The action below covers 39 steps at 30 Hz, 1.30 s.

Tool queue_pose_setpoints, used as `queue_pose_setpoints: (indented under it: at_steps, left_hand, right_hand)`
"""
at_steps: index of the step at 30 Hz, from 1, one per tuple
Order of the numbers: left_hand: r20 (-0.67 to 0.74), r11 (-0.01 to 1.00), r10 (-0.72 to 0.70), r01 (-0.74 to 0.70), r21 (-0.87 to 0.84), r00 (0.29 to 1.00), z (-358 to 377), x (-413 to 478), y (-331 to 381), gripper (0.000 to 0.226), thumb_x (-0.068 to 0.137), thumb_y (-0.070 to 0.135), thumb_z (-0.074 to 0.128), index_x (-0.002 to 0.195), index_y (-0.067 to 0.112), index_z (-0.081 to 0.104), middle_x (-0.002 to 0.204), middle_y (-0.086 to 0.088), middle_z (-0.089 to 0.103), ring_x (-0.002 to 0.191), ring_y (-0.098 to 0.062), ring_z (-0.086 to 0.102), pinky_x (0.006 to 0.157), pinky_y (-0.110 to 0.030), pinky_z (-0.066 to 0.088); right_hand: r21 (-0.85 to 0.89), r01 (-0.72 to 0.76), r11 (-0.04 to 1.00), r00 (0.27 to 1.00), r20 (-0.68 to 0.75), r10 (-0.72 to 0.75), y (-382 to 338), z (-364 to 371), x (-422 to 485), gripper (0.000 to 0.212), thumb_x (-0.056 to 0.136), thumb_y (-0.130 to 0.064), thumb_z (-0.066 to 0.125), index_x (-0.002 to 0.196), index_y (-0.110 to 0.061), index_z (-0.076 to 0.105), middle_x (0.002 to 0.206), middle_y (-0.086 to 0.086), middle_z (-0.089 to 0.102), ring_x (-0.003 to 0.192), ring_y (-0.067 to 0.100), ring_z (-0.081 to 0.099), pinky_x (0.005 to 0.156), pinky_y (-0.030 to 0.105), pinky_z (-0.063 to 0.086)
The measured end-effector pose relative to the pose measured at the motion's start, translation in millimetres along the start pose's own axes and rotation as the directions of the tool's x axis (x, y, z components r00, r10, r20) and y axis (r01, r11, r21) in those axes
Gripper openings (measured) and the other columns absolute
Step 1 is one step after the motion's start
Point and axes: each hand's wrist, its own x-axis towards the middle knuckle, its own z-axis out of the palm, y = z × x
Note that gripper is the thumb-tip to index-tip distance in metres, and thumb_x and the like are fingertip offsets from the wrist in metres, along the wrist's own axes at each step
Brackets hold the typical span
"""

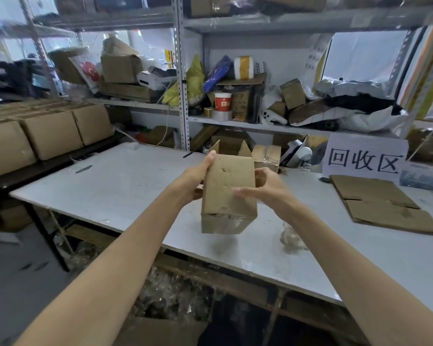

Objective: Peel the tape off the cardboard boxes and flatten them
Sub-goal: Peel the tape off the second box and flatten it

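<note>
Box: A person holds a small cardboard box (228, 191) clear of the white counter (123, 186), tilted, with one long face turned up toward the camera and a glossy strip of tape across its near end.
Left hand: The left hand (198, 172) grips the box's left side, thumb reaching up to the top corner, fingers curled round out of sight.
Right hand: The right hand (263, 186) clasps the right side, thumb laid flat on the upturned face, fingers bent round the edge.
Counter: A crumpled wad of clear tape (291, 237) lies just right of the box, near the front edge; flattened cardboard (383, 206) lies well apart at the right, below a paper sign (365, 158) with large characters.
Behind: A second small box (266, 156) stands at the back of the counter, before cluttered metal shelves (260, 126).
Left side: Closed cartons (48, 131) sit in rows on a dark stand.
</note>
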Motion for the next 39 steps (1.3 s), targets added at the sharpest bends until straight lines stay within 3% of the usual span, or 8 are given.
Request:
queue_pose_setpoints:
  at_steps: [3,9,18,24,28,31,35,39]
  left_hand:
    - [0.086,0.990,0.123,-0.116,-0.078,0.989,-0.6,3.0,-7.7,0.037,0.089,0.063,0.050,0.107,0.031,0.054,0.112,0.002,0.056,0.109,-0.022,0.054,0.086,-0.032,0.045]
    - [0.169,0.939,0.314,-0.332,0.090,0.934,2.6,-0.2,-17.3,0.084,0.070,0.052,0.078,0.141,0.027,0.041,0.133,0.007,0.051,0.112,-0.009,0.053,0.086,-0.023,0.047]
    - [0.021,0.961,0.256,-0.257,0.103,0.966,7.1,2.1,-33.5,0.058,0.089,0.030,0.067,0.140,0.026,0.039,0.145,0.003,0.044,0.123,-0.021,0.046,0.088,-0.046,0.047]
    - [-0.024,0.977,0.210,-0.209,0.040,0.977,6.8,3.9,-32.2,0.075,0.080,0.019,0.077,0.139,0.026,0.031,0.125,0.008,0.044,0.108,-0.015,0.049,0.065,-0.029,0.046]
    - [-0.012,0.968,0.250,-0.250,0.004,0.968,4.1,4.6,-35.1,0.093,0.073,0.012,0.082,0.147,0.025,0.027,0.138,0.001,0.043,0.121,-0.020,0.050,0.093,-0.041,0.054]
    - [0.017,0.960,0.271,-0.271,0.072,0.963,6.4,4.6,-34.6,0.090,0.077,0.019,0.079,0.149,0.030,0.027,0.136,0.006,0.044,0.120,-0.020,0.047,0.072,-0.027,0.053]
    - [0.022,0.959,0.265,-0.266,0.103,0.964,10.2,10.4,-34.0,0.088,0.081,0.017,0.075,0.151,0.033,0.024,0.126,0.012,0.042,0.117,-0.019,0.046,0.064,-0.021,0.046]
    - [0.018,0.947,0.280,-0.279,0.160,0.960,16.4,18.9,-31.1,0.088,0.081,0.013,0.076,0.151,0.031,0.026,0.124,0.012,0.044,0.115,-0.016,0.045,0.067,-0.021,0.047]
  right_hand:
    - [0.013,0.035,0.999,0.999,-0.024,-0.035,4.5,0.4,1.6,0.063,0.065,-0.025,0.087,0.114,-0.014,0.050,0.110,0.000,0.063,0.097,0.009,0.063,0.068,0.020,0.053]
    - [0.003,-0.018,1.000,0.917,-0.399,0.018,8.2,5.3,10.3,0.049,0.078,-0.039,0.077,0.104,-0.011,0.046,0.099,0.001,0.057,0.082,0.007,0.055,0.057,0.018,0.042]
    - [0.025,0.043,0.999,0.995,-0.094,-0.040,17.9,4.1,3.3,0.051,0.078,-0.018,0.078,0.118,-0.008,0.048,0.117,0.008,0.060,0.106,0.022,0.061,0.082,0.036,0.058]
    - [0.098,0.151,0.984,0.987,-0.077,-0.144,17.6,8.4,0.5,0.054,0.083,-0.001,0.069,0.133,-0.006,0.050,0.123,0.009,0.061,0.109,0.020,0.060,0.083,0.029,0.056]
    - [0.061,0.256,0.965,0.963,-0.100,-0.249,17.2,9.4,2.1,0.065,0.081,0.008,0.067,0.140,-0.009,0.044,0.123,0.003,0.060,0.109,0.016,0.060,0.079,0.026,0.058]
    - [0.072,0.216,0.974,0.976,-0.051,-0.213,20.5,11.2,5.2,0.062,0.086,0.005,0.063,0.142,-0.010,0.042,0.121,0.003,0.060,0.106,0.018,0.060,0.075,0.025,0.057]
    - [-0.049,0.202,0.978,0.966,-0.153,-0.208,28.4,11.7,8.0,0.060,0.083,-0.005,0.071,0.137,-0.010,0.045,0.124,0.004,0.058,0.109,0.019,0.058,0.084,0.029,0.056]
    - [-0.240,0.216,0.946,0.891,-0.347,-0.291,38.4,11.0,6.0,0.039,0.076,-0.019,0.080,0.108,-0.009,0.058,0.113,0.008,0.062,0.100,0.021,0.062,0.075,0.021,0.056]
